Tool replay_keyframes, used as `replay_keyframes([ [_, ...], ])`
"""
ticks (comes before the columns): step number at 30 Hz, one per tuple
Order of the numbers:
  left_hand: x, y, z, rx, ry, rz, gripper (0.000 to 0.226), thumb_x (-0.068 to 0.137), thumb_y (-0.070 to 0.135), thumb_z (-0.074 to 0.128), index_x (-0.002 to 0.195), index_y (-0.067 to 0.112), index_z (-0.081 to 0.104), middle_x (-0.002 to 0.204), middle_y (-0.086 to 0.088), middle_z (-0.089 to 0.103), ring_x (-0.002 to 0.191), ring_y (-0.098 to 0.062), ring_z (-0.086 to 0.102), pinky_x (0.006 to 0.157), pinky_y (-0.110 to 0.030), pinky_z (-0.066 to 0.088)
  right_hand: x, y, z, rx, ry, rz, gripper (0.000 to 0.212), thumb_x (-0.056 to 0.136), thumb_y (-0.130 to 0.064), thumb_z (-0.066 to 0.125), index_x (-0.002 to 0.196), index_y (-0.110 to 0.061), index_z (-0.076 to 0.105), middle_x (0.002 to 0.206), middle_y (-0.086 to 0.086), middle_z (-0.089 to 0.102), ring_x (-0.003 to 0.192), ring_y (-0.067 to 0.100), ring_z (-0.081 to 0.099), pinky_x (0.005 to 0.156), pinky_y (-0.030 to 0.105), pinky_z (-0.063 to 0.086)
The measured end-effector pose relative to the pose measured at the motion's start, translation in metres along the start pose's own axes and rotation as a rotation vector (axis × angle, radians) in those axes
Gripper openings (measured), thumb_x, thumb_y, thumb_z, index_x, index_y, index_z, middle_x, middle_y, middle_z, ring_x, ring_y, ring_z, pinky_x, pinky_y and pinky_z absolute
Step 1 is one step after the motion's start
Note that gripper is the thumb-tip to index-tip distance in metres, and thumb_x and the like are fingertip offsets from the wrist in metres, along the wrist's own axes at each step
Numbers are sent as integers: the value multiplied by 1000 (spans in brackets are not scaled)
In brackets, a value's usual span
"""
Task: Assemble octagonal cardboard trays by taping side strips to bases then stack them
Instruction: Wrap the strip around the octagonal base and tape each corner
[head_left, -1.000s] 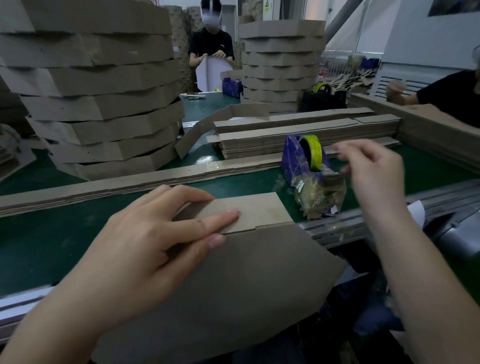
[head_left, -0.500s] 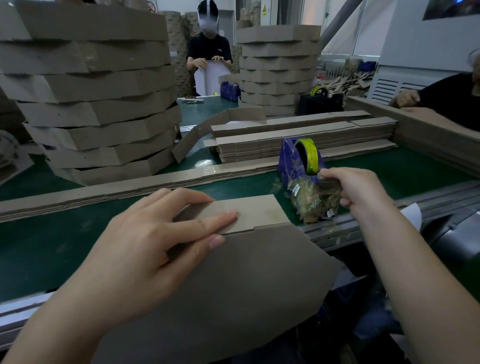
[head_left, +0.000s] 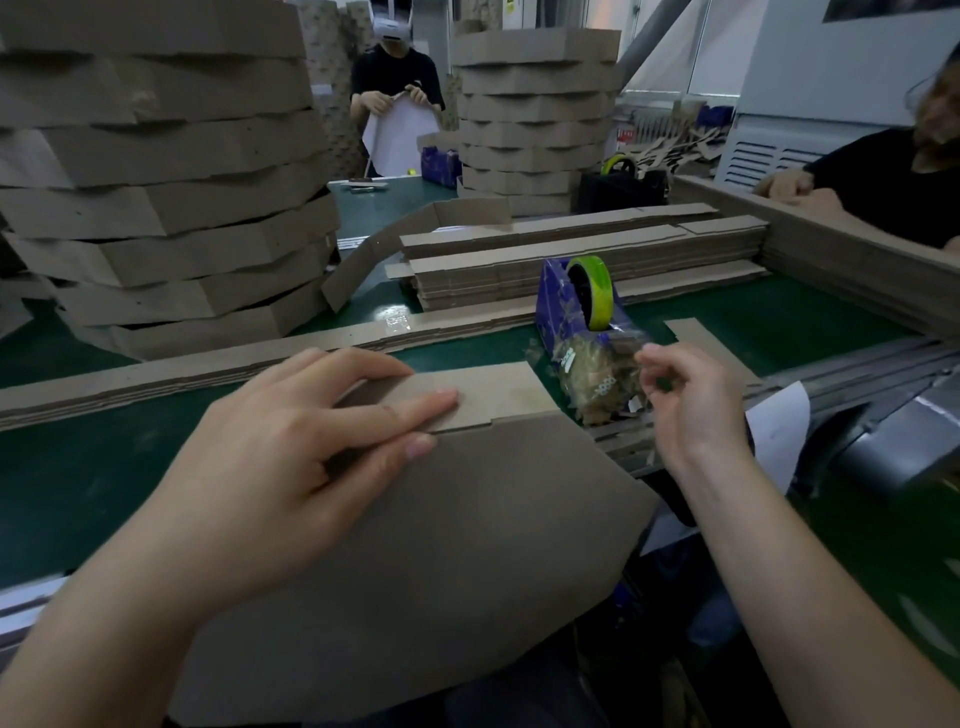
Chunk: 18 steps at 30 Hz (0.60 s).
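Note:
A flat octagonal cardboard base (head_left: 441, 545) lies over the near edge of the green table (head_left: 78, 478). A side strip's end flap (head_left: 498, 389) rests along the base's far edge. My left hand (head_left: 291, 447) presses flat on both, fingers across the seam. My right hand (head_left: 696, 405) hovers just right of the blue tape dispenser (head_left: 566, 306) with its yellow-green roll (head_left: 592, 291). Its thumb and forefinger are pinched together, apparently on a short piece of clear tape that barely shows.
A tall stack of finished trays (head_left: 166, 197) stands at the left and another (head_left: 535, 114) at the back. Piles of flat strips (head_left: 571, 260) lie behind the dispenser, and a long strip (head_left: 182, 369) crosses the table. One person (head_left: 397, 88) works at the back, another (head_left: 893, 182) at the right.
My right hand went down onto the dispenser's front, then drew back toward me with its fingers pinched. My left hand stayed pressed on the cardboard.

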<state>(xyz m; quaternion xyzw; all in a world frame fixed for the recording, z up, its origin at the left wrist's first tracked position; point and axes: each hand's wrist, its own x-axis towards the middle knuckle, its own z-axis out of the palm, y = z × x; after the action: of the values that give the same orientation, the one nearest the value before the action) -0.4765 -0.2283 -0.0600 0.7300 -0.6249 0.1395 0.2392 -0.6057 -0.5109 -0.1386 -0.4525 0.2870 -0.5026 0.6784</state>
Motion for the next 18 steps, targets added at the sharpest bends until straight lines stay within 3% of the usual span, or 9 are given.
replay_keyframes([
  [2,2,1,1,5,2,-2,38,93,47,42,124,39,63,118,8,62,106,-20,61,78,-46,54,-2,6,-5,-74,13,-66,19,80,2,62,64,-6,57,88,12,49,73,12,55,74,24,45],
  [4,4,1,2,3,1,-2,38,93,47,42,124,39,63,117,8,62,104,-20,60,78,-45,53,-2,9,-9,-346,51,-157,23,81,-4,69,61,-7,57,93,6,47,80,3,54,78,18,43],
  [6,5,2,2,2,2,3,38,93,47,42,124,39,63,117,8,63,102,-20,60,77,-45,53,-3,11,-14,-679,91,-265,24,81,-10,72,61,-7,59,94,-2,42,76,-15,48,68,1,36],
  [9,6,3,3,11,17,5,38,92,47,42,123,39,64,117,8,63,102,-21,61,77,-46,53,-7,9,-22,-866,162,-301,20,83,-11,71,66,-4,63,99,-1,37,76,-17,45,58,-5,31],
  [12,6,5,4,18,32,-12,39,92,49,43,121,39,66,116,10,63,104,-20,61,77,-45,54,-23,0,-16,-791,181,-326,16,85,-21,72,71,-23,66,98,-2,43,81,2,51,59,-2,34],
  [14,9,6,5,17,33,-15,39,92,49,43,119,38,67,115,11,64,104,-19,62,76,-45,54,-40,-13,-4,-636,161,-396,20,85,-22,72,70,-32,65,94,0,50,75,-1,52,63,2,37],
  [18,12,8,6,43,46,-20,38,91,47,43,110,30,71,110,10,66,98,-20,63,72,-44,54,-97,-39,23,-288,32,-481,8,80,-27,73,73,-30,72,75,-2,60,64,5,51,61,16,42],
])
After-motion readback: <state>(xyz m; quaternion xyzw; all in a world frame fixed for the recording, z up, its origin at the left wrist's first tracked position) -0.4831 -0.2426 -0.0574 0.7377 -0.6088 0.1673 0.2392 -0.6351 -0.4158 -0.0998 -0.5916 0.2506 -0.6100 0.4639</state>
